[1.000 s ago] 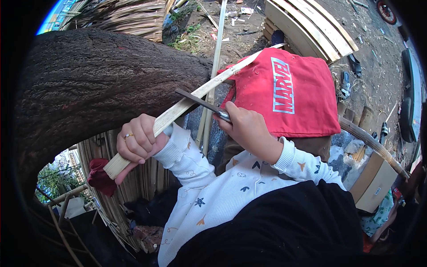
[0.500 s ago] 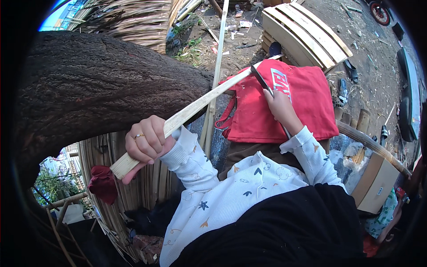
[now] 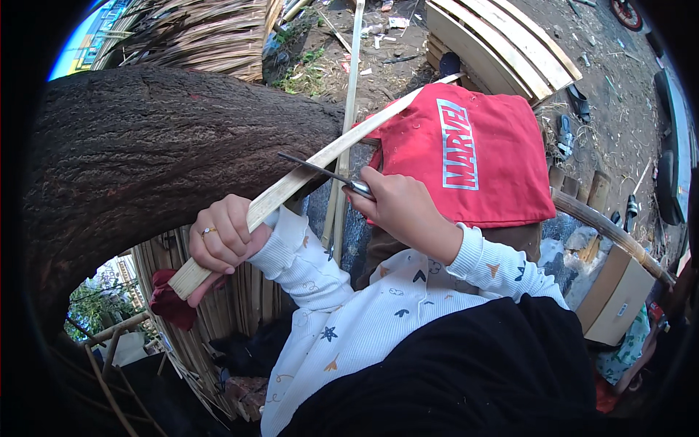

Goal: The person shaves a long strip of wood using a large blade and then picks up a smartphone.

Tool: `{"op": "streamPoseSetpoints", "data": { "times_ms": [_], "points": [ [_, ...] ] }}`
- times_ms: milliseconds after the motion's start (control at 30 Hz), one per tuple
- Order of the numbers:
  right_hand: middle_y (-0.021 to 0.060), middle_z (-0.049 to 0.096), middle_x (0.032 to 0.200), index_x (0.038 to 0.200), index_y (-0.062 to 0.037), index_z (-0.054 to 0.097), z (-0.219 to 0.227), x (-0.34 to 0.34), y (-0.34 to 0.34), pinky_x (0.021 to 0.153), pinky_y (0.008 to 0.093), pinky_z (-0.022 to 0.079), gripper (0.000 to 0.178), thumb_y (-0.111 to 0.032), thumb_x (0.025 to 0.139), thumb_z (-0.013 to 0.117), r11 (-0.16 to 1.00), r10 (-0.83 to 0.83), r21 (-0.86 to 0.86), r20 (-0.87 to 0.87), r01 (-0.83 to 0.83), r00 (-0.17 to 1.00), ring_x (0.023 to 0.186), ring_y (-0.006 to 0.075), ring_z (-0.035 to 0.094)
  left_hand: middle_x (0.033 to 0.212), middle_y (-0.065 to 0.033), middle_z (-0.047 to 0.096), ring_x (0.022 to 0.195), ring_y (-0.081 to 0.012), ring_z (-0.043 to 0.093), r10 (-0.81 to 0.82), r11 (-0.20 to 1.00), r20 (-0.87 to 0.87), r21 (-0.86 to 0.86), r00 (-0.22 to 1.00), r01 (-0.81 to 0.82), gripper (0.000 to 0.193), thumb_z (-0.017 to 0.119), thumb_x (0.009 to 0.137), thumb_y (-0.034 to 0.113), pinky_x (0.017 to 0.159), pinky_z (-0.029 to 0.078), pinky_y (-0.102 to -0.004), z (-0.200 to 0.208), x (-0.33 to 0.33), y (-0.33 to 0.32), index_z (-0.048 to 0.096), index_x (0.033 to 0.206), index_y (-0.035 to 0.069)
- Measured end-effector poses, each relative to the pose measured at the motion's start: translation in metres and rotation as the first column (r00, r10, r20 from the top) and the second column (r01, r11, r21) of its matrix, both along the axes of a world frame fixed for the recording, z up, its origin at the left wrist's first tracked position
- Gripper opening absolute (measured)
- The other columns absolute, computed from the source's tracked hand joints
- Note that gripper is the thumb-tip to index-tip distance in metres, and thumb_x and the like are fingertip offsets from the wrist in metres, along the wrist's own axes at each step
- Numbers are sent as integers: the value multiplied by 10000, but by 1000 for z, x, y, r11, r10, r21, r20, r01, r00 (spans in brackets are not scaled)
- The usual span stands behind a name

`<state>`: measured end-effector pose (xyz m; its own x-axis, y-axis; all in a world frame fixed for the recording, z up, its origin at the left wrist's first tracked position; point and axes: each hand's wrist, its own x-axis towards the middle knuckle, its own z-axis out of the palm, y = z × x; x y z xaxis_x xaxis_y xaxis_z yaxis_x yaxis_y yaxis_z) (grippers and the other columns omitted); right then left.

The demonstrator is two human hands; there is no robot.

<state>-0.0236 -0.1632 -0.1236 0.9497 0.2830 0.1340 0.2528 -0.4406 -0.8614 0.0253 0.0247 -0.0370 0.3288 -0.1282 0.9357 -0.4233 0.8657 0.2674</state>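
My left hand [image 3: 227,237] is wrapped round the lower end of a long pale bamboo strip [image 3: 342,146], a ring on one finger. The strip slants up to the right, its far end over a red cloth bag [image 3: 502,153] on my lap. In my right hand [image 3: 408,207] is a knife [image 3: 320,167], fingers closed on its handle. The dark blade crosses the strip near its middle and appears to touch it. Most of the knife's handle is hidden by my fingers.
A thick tree trunk [image 3: 182,138] lies along the left. Stacked wooden slats [image 3: 502,44] stand at the far right, with sandals [image 3: 564,135] on the dirt nearby. A cardboard box [image 3: 615,295] sits at the right. Another long strip [image 3: 352,80] stands behind mine.
My right hand has drawn the knife down along the strip, from its far part over the red bag toward my left hand. My left hand keeps its hold and has shifted slightly left.
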Motion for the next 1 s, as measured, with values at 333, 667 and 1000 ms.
{"op": "streamPoseSetpoints", "data": {
  "times_ms": [333, 667, 1000],
  "points": [
    [118, 545, 564, 805, -43, 454, -14, 12, 9, 443, 396, 453, 290, -271, 779, 633, 950, -214, -200, 136, 238, 967, 502, 282, 576, 376, 78, 395, 304, 11, 329, -14, 999, 0, -31, 1000, 14, 554, 624, 757, 558, 345, 239, -111, 4, -6, -8, 434, 478, 119],
    [133, 574, 604, 809, -22, 458, -21, 20, 16, 495, 406, 472, 286, -261, 797, 613, 945, -234, -205, 119, 255, 965, 575, 302, 604, 360, 79, 370, 289, 16, 295, 29, 998, -63, -49, 998, -32, 635, 574, 692, 694, 328, 197, -102, -2, -10, 2, 405, 469, 124],
    [144, 578, 612, 813, -8, 459, 41, -18, 10, 524, 420, 474, 261, -229, 808, 597, 994, 43, -101, 150, -28, 988, 599, 323, 606, 363, 84, 307, 292, 6, 218, 262, 953, -244, -89, 934, -290, 660, 477, 712, 738, 332, 133, -148, 0, -16, -2, 375, 478, 130]
  ]
}}
